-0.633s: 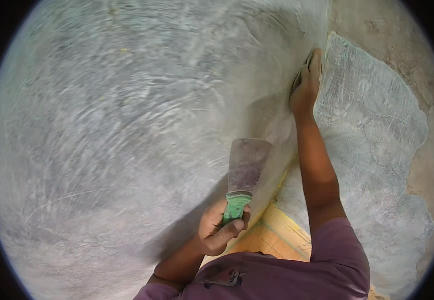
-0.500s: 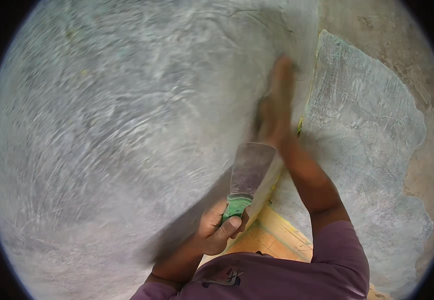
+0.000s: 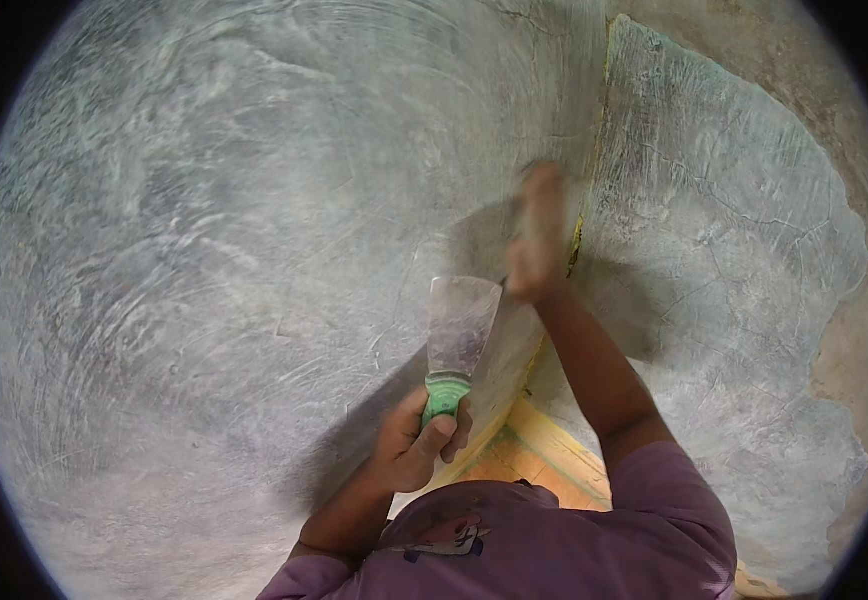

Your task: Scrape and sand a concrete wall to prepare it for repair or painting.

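My left hand is closed around the green handle of a putty knife, its broad metal blade pointing up, in front of the grey wall. My right hand is at the left-hand wall, close beside the inner corner. Motion blurs its fingers, and I cannot make out whether anything is in them. A small dark edge shows beside the wrist, too little to name. The wall around both hands is grey plaster with pale curved streaks.
A second wall meets the first at a corner seam with yellow patches. Its grey coat has fine cracks and an uneven edge against bare brownish wall. Below, an orange tiled floor shows past a yellow strip.
My right hand has moved down and slightly left along the wall beside the corner. The putty knife in my left hand has shifted a little left and up, and the view has shifted slightly.
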Tool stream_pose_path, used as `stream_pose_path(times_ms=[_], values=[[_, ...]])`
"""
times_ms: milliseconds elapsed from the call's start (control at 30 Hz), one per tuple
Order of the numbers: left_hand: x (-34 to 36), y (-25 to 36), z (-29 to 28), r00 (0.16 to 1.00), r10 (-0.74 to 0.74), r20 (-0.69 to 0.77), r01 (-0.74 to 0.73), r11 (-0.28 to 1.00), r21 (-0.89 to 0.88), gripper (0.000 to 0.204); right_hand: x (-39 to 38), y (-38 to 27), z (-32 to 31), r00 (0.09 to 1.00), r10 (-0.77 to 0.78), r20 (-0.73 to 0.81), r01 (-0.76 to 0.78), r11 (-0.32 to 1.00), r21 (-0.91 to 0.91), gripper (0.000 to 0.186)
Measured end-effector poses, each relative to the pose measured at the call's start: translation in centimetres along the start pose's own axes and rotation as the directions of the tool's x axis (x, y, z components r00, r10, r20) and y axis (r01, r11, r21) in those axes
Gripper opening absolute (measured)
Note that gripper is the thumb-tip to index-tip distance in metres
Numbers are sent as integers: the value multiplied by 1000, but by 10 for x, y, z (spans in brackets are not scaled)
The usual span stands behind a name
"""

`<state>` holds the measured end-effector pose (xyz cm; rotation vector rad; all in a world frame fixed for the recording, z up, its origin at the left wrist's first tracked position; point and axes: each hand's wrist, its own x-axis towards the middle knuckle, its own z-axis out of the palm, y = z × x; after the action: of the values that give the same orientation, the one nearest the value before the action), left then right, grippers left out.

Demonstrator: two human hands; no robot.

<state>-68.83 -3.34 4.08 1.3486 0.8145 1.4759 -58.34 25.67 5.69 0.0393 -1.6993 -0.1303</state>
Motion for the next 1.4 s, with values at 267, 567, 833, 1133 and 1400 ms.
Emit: stream_pose_path(times_ms=[267, 567, 833, 1133, 1400], values=[[1, -22, 1, 996, -77, 43, 78, 997, -15, 33, 11, -17, 5, 996, 51, 67, -45, 995, -90, 70], [7, -24, 6, 998, -58, 14, 59, 997, -44, 35, 19, -19, -2, 986, 146, 81, -120, 958, -259, 69], [12, -37, 6, 995, -62, 73, 67, 995, -68, 32, 15, -32, 12, 958, 287, -17, -286, 947, -147, 69], [-1, -40, 7, 998, -29, -56, 27, 999, -46, 35, -25, -27, 12, 841, 508, -186, -518, 855, -7, 70], [-6, -33, 5, 995, -25, -95, 29, 998, 49, 36, -90, -47, 21, 955, 296, 28, -292, 951, -102, 67]])
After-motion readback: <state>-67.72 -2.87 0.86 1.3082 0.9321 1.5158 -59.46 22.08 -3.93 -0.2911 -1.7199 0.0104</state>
